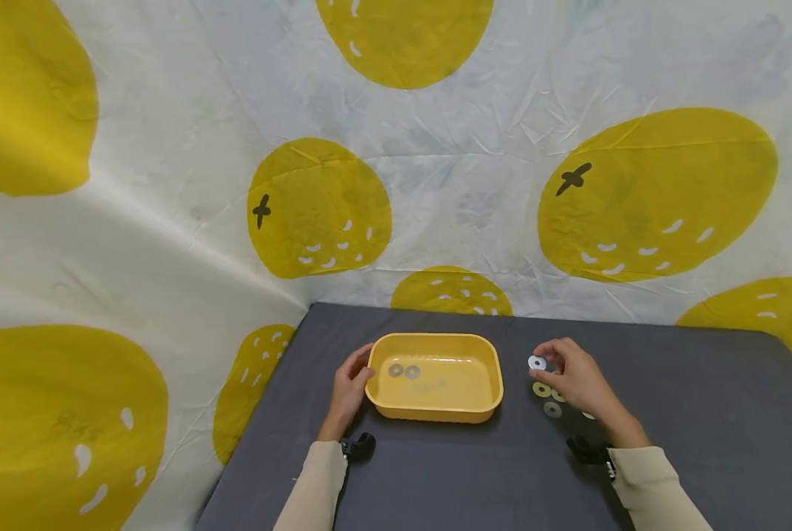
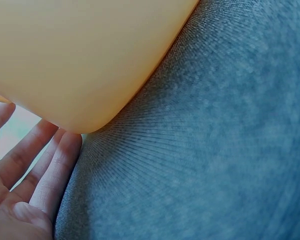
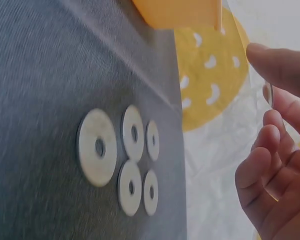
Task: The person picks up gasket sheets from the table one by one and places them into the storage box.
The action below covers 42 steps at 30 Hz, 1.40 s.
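A yellow rectangular tray (image 1: 436,414) stands on the dark cloth, with two metal washers (image 1: 404,371) lying flat inside toward its left end. At that end my left hand (image 1: 349,387) holds the tray, thumb at the rim and fingertips (image 2: 65,142) against the outer wall. To the right of the tray, my right hand (image 1: 577,380) pinches a flat washer (image 1: 537,363) between thumb and forefinger, raised above the table. The right wrist view shows it edge-on as a thin disc (image 3: 270,95). Several more washers (image 3: 97,147) lie beneath this hand, partly hidden by it in the head view.
Dark grey cloth (image 1: 436,479) covers the table. A white curtain (image 1: 462,199) printed with large yellow fruit hangs behind the table and along its left side. Black straps with small devices (image 1: 588,450) sit on both wrists.
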Each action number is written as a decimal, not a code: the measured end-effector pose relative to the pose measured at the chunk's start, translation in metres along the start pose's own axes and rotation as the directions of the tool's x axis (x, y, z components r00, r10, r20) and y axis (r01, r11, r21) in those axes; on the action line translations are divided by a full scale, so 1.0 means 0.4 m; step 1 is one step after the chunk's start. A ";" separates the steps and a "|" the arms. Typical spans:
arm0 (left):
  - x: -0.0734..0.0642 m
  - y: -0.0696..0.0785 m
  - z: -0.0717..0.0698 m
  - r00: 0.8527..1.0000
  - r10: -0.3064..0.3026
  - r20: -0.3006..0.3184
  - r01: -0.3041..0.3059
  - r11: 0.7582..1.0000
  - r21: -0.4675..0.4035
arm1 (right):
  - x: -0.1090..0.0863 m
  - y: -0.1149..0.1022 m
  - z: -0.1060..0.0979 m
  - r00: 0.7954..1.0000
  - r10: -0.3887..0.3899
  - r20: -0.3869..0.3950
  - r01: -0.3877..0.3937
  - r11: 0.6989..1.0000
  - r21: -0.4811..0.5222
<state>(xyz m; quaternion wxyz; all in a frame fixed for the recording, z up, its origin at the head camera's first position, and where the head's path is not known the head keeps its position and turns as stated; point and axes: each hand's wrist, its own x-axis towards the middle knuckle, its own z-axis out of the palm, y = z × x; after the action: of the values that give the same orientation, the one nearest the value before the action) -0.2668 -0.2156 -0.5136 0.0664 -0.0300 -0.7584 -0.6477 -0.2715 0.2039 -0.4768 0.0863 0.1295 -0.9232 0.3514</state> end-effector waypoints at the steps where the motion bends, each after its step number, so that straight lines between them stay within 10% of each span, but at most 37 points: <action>1: 0.000 0.000 0.000 1.000 -0.001 0.001 0.001 1.000 0.000 | 0.003 -0.005 0.002 1.000 -0.009 -0.011 0.009 1.000 -0.002; 42: -0.002 -0.002 0.002 1.000 0.011 -0.019 -0.010 0.999 0.035 | 0.140 -0.260 0.213 0.998 -0.029 0.063 0.019 0.988 0.153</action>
<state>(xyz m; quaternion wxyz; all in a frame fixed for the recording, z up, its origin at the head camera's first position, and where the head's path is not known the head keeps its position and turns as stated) -0.2661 -0.2147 -0.5145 0.0778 -0.0265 -0.7686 -0.6344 -0.2996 0.0620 -0.4605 0.0502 0.1581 -0.8944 0.4153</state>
